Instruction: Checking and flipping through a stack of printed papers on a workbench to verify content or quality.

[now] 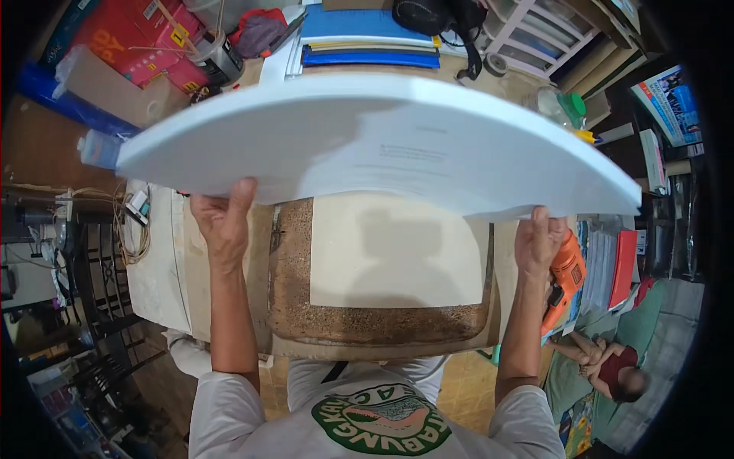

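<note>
Both my hands hold up a thick stack of white paper (344,132) with faint printing on the face towards me. My left hand (225,221) pinches its lower left edge, thumb on the near face. At the lower right edge my right hand (538,238) has the same kind of grip. The far edge looks bowed in the wide view. Below the stack, a cream sheet (344,258) lies on a worn brown board (367,326), with shadows falling across the sheet. The stack hides the sheet's far part.
An orange power tool (569,269) lies by my right forearm, beside stacked papers and a red folder (623,269). Blue folders (370,26), a tape roll (495,64) and a green-lidded jar (572,108) stand at the back. A person (613,367) sits at lower right.
</note>
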`<state>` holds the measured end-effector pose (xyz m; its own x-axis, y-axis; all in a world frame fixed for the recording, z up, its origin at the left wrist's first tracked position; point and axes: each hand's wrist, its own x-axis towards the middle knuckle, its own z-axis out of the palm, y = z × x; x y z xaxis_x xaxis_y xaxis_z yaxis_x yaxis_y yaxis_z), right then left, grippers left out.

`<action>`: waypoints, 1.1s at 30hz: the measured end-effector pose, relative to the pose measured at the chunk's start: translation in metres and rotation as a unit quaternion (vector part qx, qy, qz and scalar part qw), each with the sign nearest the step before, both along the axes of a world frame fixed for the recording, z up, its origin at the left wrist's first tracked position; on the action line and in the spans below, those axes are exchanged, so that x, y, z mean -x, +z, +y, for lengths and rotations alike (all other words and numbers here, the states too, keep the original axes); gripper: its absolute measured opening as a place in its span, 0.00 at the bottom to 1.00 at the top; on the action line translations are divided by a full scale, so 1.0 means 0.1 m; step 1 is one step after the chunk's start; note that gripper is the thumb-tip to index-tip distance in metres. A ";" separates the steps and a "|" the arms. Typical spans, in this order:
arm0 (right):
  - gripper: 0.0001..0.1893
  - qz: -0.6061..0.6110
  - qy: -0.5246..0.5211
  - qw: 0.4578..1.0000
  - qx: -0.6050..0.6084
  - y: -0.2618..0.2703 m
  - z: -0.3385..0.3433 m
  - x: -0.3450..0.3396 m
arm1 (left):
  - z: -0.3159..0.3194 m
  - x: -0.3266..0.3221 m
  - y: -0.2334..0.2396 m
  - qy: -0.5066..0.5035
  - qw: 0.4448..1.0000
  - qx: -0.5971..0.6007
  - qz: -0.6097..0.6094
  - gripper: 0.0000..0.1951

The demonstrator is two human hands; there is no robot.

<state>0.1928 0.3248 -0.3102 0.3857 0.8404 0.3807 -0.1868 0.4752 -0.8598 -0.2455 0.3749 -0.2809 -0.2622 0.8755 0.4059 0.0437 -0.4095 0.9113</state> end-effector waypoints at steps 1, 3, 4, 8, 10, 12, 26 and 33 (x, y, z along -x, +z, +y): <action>0.15 -0.005 0.008 1.000 0.002 -0.06 0.02 -0.11 | 0.01 -0.12 0.00 0.004 1.000 0.004 -0.001 0.22; 0.17 -0.001 0.019 1.000 0.013 -0.21 -0.02 -0.05 | 0.02 -0.09 0.09 0.007 1.000 0.018 0.008 0.20; 0.18 0.000 0.025 0.999 0.020 -0.25 -0.07 -0.01 | 0.02 -0.07 0.13 0.010 1.000 0.026 0.012 0.19; 0.15 -0.033 0.024 0.994 0.103 0.01 -0.30 0.13 | 0.02 0.07 0.20 -0.003 0.997 0.075 -0.018 0.18; 0.12 -0.073 -0.015 0.979 0.188 0.15 -0.31 0.37 | -0.10 0.15 0.18 -0.020 0.991 0.134 -0.015 0.19; 0.11 -0.089 -0.030 0.970 0.224 0.31 -0.21 0.64 | -0.27 0.22 0.10 0.012 0.986 0.167 -0.008 0.20; 0.20 -0.346 0.510 0.689 0.381 -0.50 1.11 3.46 | -2.59 1.53 -1.14 0.321 0.832 0.361 -0.271 0.21; 0.25 -0.527 0.481 0.620 0.326 -0.97 1.56 4.13 | -2.81 1.45 -1.69 0.382 0.723 0.431 -0.381 0.16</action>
